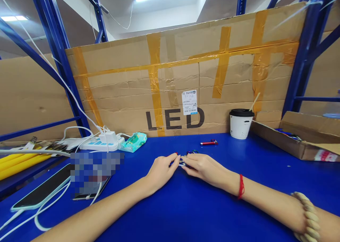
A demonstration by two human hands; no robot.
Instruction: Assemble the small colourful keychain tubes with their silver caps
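Both hands meet over the middle of the blue tabletop [170, 213]. Between their fingertips is a small shiny metal piece [182, 163], mostly covered by the fingers, so its kind is unclear. My left hand [162, 170] pinches it from the left with thumb and forefinger. From the right, my right hand [203, 167] grips it with closed fingers. A dark, coloured ring or clip [192, 152] shows just behind the right fingers; whether it joins the metal piece I cannot tell. Farther back lies a small red metal tube [208, 143] with a dark clip at its right end.
A lidded paper cup [239, 125] with a stirrer stands at the back right, beside an open cardboard box [300, 146]. On the left are a power strip [102, 142], a tissue packet [136, 142], a phone [44, 187] and white cables. Taped cardboard [119, 93] walls the back.
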